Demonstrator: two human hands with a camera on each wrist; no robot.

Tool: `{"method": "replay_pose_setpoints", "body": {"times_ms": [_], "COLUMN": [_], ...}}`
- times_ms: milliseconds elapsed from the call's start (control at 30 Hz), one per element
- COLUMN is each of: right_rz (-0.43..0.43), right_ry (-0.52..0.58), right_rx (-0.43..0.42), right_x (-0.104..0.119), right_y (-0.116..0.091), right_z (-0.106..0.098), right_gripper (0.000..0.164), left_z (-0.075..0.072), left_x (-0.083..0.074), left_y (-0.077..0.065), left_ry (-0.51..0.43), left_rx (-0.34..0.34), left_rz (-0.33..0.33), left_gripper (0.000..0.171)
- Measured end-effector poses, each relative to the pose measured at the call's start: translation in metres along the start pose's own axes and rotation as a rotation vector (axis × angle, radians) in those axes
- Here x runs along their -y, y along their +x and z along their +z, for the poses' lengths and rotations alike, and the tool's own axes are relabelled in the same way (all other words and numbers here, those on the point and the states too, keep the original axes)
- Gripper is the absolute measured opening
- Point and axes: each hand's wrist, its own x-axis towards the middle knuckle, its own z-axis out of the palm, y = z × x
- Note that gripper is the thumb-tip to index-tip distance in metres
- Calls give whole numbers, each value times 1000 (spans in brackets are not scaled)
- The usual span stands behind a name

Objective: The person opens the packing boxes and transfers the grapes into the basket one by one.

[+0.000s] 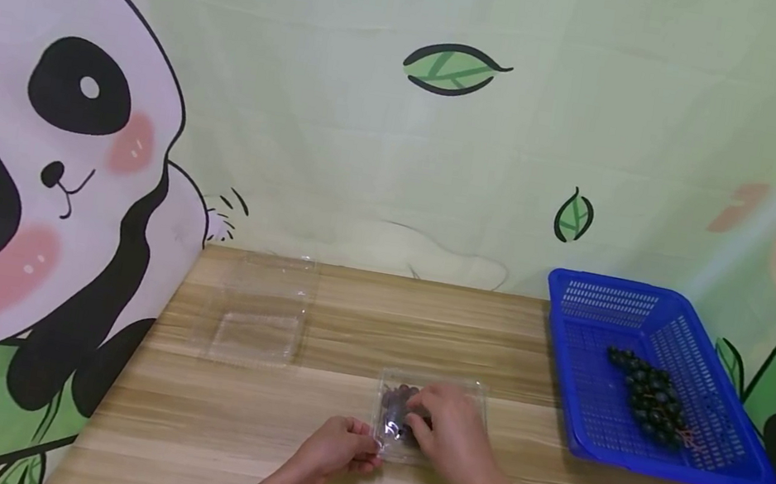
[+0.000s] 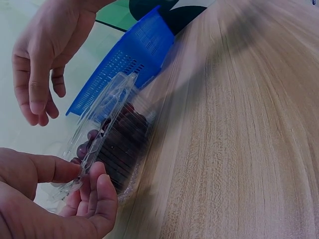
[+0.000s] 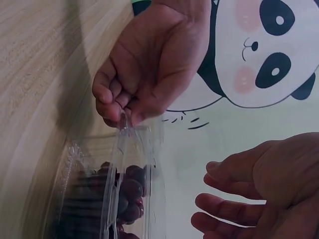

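A transparent plastic box (image 1: 478, 391) of dark purple grapes (image 1: 397, 402) stands on the table near its front. My left hand (image 1: 341, 446) pinches the box's near left corner, thumb on top of the rim and fingers beneath, as the left wrist view shows. Over the box hangs my right hand (image 1: 453, 432), its fingers loosely bent and holding nothing. In the right wrist view a gap separates this right hand (image 3: 269, 194) from the box (image 3: 112, 189). Grapes (image 3: 130, 191) bulge above the rim, under what looks like a transparent lid.
To the right sits a blue perforated basket (image 1: 563, 377) with a bunch of dark grapes (image 1: 654, 399) on its stem inside. More transparent plastic packaging (image 1: 257, 331) lies at the table's back left. Behind the wooden table (image 1: 179, 428) hangs a printed panda cloth (image 1: 342, 143).
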Motion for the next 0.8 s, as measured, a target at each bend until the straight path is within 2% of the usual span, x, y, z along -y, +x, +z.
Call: {"method": "replay_pose_setpoints", "body": {"times_ms": [133, 367, 633, 800], "right_rz": [-23, -103, -162, -198], "right_ry": [-57, -85, -178, -219], "right_rx": [11, 8, 63, 48], "right_x": [7, 15, 23, 24], "right_y": [-3, -5, -11, -16], "right_z": [4, 13, 21, 29], "right_gripper": [14, 14, 10, 9], "left_z": [0, -1, -1, -1], "left_x": [1, 0, 0, 1], "left_y": [0, -1, -3, -2], "left_ry": [5, 11, -12, -23], "left_rx": [-1, -12, 3, 3], "left_rz": [-7, 0, 26, 26], "left_gripper": [11, 10, 9, 8]}}
